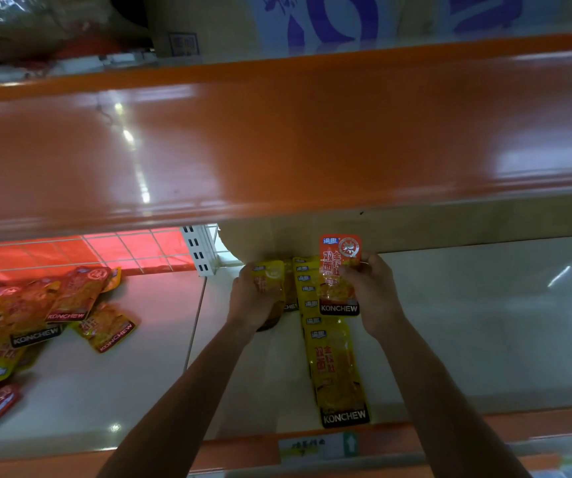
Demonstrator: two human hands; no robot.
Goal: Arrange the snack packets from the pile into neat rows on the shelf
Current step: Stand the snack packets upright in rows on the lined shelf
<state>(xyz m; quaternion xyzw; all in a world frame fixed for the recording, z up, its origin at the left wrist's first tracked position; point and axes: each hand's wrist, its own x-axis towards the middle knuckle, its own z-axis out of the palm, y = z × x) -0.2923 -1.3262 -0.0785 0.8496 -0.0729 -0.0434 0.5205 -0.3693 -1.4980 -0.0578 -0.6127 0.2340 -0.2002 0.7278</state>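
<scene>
Under an orange upper shelf (277, 139), the pale shelf (484, 322) carries a loose pile of snack packets (29, 326) at nine o'clock and an overlapping row of yellow packets (338, 370) near centre. At the row's twelve o'clock end, the left hand (250, 298) grips a yellow packet (272, 281), and the right hand (370, 291) pinches a red packet (339, 270).

Upper shelf (277, 139): orange, glossy, smooth. Lower shelf (484, 322): pale, shiny surf. Snack pkts (341, 374): glossy plastic film. Back grid (133, 246): white wire. Price tag (307, 447): paper.

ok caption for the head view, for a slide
Right hand holds a red packet beside the yellow row; left hand grips a yellow packet.
</scene>
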